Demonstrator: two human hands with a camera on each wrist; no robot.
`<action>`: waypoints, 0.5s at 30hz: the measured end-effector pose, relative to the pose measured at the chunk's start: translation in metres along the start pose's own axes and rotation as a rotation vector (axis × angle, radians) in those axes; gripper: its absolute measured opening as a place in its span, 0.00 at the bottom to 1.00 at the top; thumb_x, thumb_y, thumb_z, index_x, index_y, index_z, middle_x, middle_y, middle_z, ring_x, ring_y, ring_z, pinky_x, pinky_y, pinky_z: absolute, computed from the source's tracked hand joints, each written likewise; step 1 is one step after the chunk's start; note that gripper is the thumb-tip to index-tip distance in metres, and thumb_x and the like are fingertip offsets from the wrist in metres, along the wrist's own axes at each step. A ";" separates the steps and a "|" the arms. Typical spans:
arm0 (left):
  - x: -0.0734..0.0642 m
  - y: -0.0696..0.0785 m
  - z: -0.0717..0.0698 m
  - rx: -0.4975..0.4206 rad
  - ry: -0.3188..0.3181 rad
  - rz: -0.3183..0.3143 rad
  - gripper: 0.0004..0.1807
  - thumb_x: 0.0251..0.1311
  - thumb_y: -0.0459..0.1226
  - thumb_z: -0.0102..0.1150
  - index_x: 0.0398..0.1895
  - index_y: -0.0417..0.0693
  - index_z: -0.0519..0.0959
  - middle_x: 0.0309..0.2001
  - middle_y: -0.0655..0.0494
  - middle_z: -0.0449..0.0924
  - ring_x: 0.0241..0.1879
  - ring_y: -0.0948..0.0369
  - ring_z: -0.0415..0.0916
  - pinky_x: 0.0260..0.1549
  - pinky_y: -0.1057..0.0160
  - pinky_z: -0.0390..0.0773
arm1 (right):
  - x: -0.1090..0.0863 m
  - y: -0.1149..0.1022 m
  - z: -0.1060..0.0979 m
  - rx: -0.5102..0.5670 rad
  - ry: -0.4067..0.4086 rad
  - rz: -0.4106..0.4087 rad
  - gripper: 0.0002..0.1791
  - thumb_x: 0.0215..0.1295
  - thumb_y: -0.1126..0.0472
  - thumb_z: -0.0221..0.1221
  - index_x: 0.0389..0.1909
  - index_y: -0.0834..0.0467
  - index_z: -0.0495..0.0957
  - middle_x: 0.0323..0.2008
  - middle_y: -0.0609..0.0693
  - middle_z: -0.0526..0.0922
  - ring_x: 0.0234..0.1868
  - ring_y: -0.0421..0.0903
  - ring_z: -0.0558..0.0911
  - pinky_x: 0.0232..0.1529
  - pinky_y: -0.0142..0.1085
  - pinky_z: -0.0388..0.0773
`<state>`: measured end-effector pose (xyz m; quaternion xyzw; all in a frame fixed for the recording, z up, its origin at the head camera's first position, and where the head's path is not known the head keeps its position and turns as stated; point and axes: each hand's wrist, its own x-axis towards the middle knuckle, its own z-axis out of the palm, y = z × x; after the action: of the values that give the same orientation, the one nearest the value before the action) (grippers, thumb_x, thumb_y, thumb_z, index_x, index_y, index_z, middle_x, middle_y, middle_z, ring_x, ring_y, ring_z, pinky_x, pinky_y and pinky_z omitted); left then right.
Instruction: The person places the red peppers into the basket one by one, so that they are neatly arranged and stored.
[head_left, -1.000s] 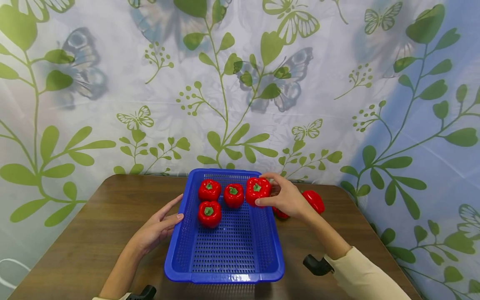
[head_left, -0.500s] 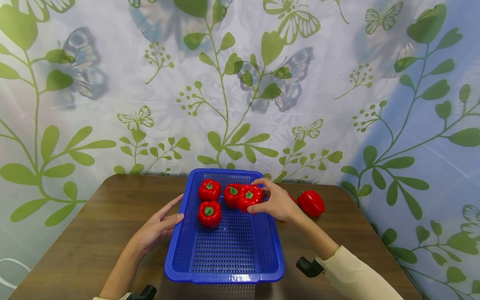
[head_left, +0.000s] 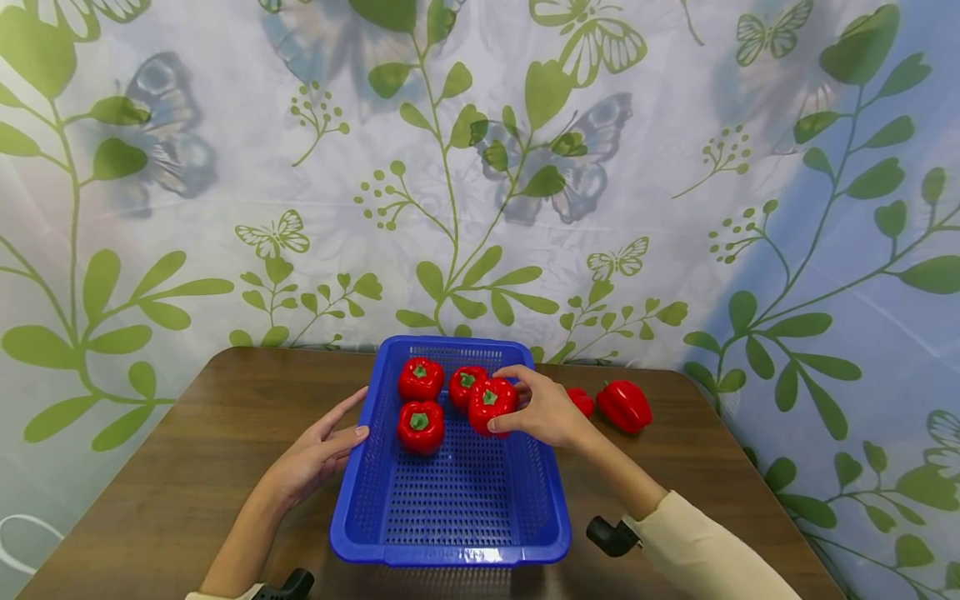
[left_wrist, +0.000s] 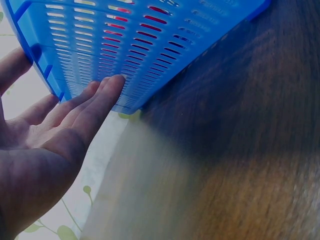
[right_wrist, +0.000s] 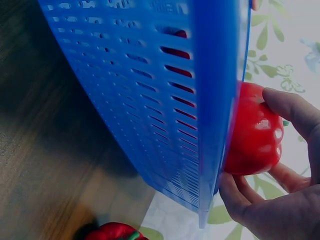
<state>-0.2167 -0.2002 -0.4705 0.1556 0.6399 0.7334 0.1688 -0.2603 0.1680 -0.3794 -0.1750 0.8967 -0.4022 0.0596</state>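
Note:
A blue plastic basket (head_left: 450,555) with slotted sides holds several red bell peppers with green stems, among them one at the back left (head_left: 420,379), one in front of it (head_left: 421,427) and one beside them (head_left: 459,388). My right hand (head_left: 546,410) grips another red bell pepper (head_left: 491,405) between thumb and fingers, inside the basket's right side. In the right wrist view this pepper (right_wrist: 255,132) shows above the rim. My left hand (head_left: 318,454) lies along the left side, thumb at the rim. Its fairly straight fingers (left_wrist: 102,102) touch the outer wall in the left wrist view.
Right of the basket, two more red bell peppers lie on the brown wooden table (head_left: 247,400): one further right (head_left: 625,406) and one partly hidden behind my right hand (head_left: 581,401). A patterned curtain (head_left: 480,167) hangs behind the table's back edge.
My right hand has carried its bell pepper left and toward me, from over the right rim into the basket beside the others. The left hand and basket have stayed in place.

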 end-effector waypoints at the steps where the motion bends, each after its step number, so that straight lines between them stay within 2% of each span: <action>1: 0.000 0.000 0.000 0.004 0.002 0.000 0.39 0.77 0.38 0.48 0.83 0.58 0.42 0.70 0.34 0.69 0.64 0.42 0.77 0.58 0.53 0.81 | 0.000 0.000 0.000 0.000 0.000 -0.002 0.38 0.50 0.55 0.77 0.64 0.49 0.74 0.51 0.52 0.84 0.51 0.50 0.83 0.46 0.45 0.86; 8: 0.001 -0.001 -0.001 0.007 0.008 -0.001 0.38 0.77 0.38 0.48 0.83 0.58 0.42 0.70 0.34 0.70 0.63 0.42 0.78 0.57 0.53 0.82 | 0.001 0.000 0.004 -0.002 0.002 -0.015 0.37 0.50 0.56 0.77 0.63 0.49 0.75 0.49 0.51 0.85 0.49 0.49 0.84 0.45 0.43 0.85; 15: 0.001 -0.001 -0.001 -0.004 0.004 -0.001 0.39 0.77 0.38 0.48 0.83 0.58 0.42 0.70 0.34 0.70 0.63 0.43 0.77 0.57 0.53 0.82 | 0.004 0.005 0.011 -0.085 0.032 -0.051 0.38 0.48 0.56 0.78 0.63 0.48 0.74 0.50 0.52 0.86 0.49 0.50 0.85 0.46 0.44 0.85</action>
<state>-0.2182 -0.2007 -0.4715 0.1534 0.6389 0.7349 0.1679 -0.2623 0.1621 -0.3897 -0.1939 0.9091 -0.3677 0.0276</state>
